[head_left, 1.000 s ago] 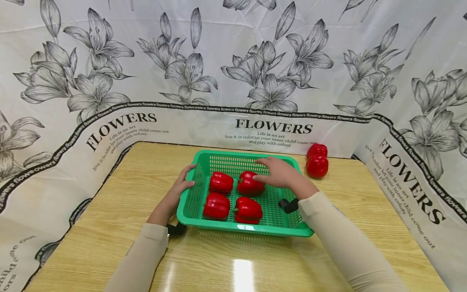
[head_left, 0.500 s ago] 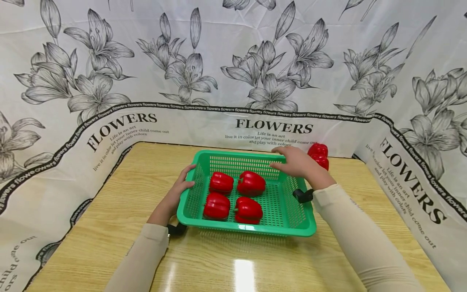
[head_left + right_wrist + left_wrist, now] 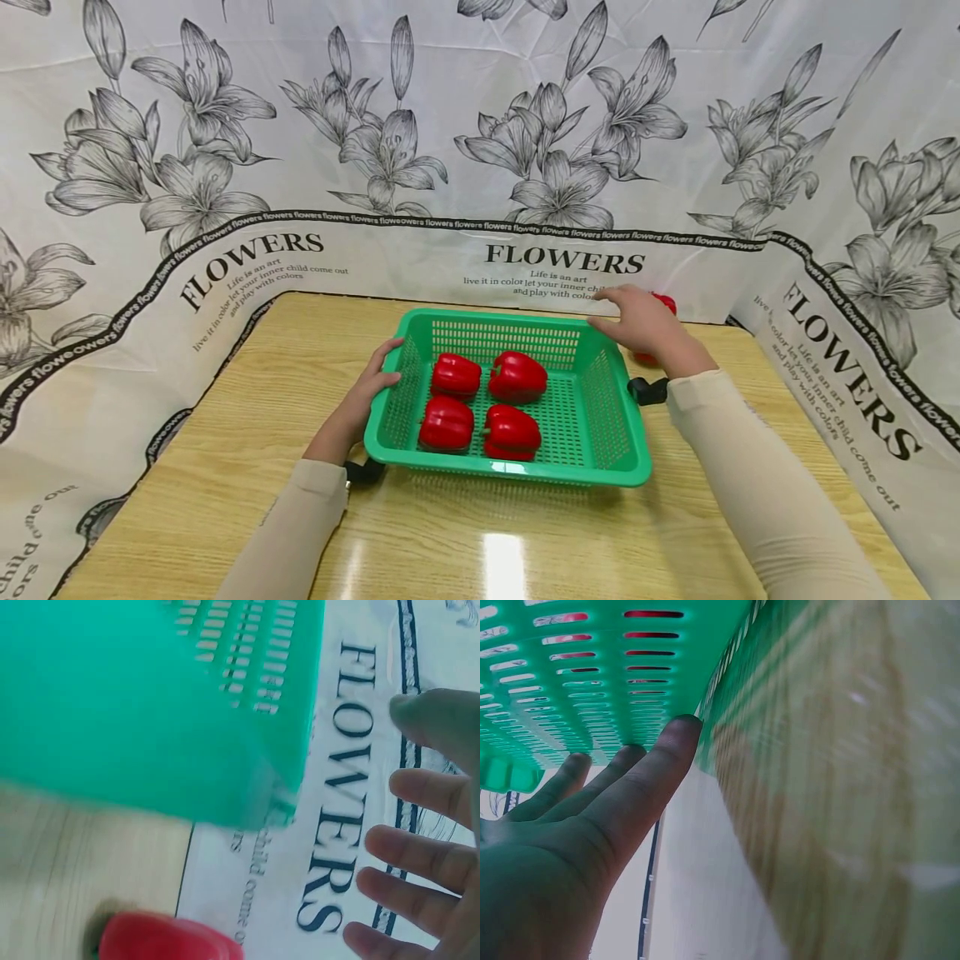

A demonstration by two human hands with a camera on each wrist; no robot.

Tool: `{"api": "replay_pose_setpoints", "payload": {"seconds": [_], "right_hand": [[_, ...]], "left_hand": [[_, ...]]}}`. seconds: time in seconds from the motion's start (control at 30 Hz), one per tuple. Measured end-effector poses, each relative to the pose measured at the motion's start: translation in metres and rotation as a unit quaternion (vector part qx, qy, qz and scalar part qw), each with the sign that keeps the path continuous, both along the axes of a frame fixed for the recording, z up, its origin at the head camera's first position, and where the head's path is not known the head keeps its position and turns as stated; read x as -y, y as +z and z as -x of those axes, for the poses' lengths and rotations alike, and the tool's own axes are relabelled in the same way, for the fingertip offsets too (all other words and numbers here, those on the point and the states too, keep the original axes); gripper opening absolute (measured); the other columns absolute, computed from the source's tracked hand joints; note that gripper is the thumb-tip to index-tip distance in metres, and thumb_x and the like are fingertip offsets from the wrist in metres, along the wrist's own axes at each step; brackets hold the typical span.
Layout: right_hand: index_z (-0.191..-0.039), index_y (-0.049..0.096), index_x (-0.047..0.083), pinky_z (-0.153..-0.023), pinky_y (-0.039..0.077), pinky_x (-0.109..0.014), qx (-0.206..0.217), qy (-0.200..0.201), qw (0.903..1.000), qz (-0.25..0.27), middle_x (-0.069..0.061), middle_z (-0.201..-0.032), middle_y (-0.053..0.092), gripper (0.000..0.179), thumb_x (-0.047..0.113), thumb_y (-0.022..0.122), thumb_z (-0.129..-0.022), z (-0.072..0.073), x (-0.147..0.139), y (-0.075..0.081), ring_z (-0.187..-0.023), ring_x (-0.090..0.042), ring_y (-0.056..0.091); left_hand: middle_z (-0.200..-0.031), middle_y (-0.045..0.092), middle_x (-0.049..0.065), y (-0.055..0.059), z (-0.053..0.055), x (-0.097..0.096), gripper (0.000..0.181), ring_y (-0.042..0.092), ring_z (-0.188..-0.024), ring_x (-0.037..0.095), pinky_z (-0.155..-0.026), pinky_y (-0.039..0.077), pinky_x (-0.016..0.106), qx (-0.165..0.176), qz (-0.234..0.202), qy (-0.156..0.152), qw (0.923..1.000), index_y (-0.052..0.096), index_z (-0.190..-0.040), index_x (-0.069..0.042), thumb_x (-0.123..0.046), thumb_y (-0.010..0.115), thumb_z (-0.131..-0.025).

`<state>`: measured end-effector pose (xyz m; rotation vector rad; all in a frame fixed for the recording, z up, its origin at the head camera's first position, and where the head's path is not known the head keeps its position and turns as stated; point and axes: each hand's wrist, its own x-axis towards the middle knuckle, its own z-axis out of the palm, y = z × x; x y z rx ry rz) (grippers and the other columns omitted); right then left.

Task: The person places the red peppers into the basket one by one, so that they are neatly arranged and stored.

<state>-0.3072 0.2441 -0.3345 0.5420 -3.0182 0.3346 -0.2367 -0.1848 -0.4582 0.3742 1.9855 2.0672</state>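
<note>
A green plastic basket sits on the table with several red bell peppers inside, in its left and middle part. My left hand holds the basket's left rim, thumb and a finger lapping over the edge. In the left wrist view, straight fingers lie along the slotted outer wall. My right hand, its fingers spread and holding nothing, hovers by the basket's back right corner. Behind it, a red bell pepper is partly covered; the right wrist view also shows a bell pepper beyond the basket.
The wooden table is glossy and reflects light at the front. A white flower-printed cloth hangs along the back and both sides. Black wrist mounts sit under both wrists.
My right hand has moved from above the bell peppers in the basket, rightward across the rim, to the bell peppers at the back right. My left hand stays on the basket.
</note>
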Motion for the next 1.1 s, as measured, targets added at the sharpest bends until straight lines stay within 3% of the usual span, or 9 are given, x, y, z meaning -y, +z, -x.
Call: {"api": "replay_pose_setpoints", "payload": {"seconds": [0.3, 0.6, 1.1], "right_hand": [[-0.135, 0.052, 0.000, -0.104, 0.033, -0.063, -0.009, -0.035, 0.9993, -0.003, -0.030, -0.139, 0.045, 0.050, 0.034, 0.049, -0.097, 0.009, -0.019, -0.005, -0.128, -0.050, 0.039], [-0.136, 0.048, -0.001, -0.102, 0.033, -0.065, 0.034, -0.063, 0.9972, -0.019, -0.034, -0.139, 0.039, 0.047, 0.024, 0.042, -0.097, 0.019, -0.041, -0.011, -0.124, -0.054, 0.038], [-0.136, 0.045, -0.002, -0.094, 0.039, -0.069, 0.050, -0.091, 0.9942, -0.028, -0.036, -0.139, 0.033, 0.056, 0.029, 0.055, -0.091, 0.031, -0.063, -0.037, -0.118, -0.060, 0.037]], "left_hand": [[-0.155, 0.020, 0.013, -0.001, 0.001, 0.001, 0.059, 0.041, -0.127, 0.045, -0.086, 0.051, 0.047, 0.004, 0.000, 0.001, 1.0000, 0.015, -0.152, -0.039, -0.026, 0.039, -0.100], [-0.156, 0.019, 0.012, -0.003, 0.004, 0.002, 0.060, 0.040, -0.128, 0.046, -0.086, 0.050, 0.047, 0.003, -0.001, 0.001, 1.0000, 0.016, -0.152, -0.039, -0.028, 0.040, -0.098], [-0.155, 0.020, 0.012, -0.006, 0.007, 0.002, 0.059, 0.040, -0.128, 0.045, -0.086, 0.051, 0.046, 0.007, -0.011, 0.004, 0.9999, 0.018, -0.150, -0.039, -0.027, 0.041, -0.098]]}}
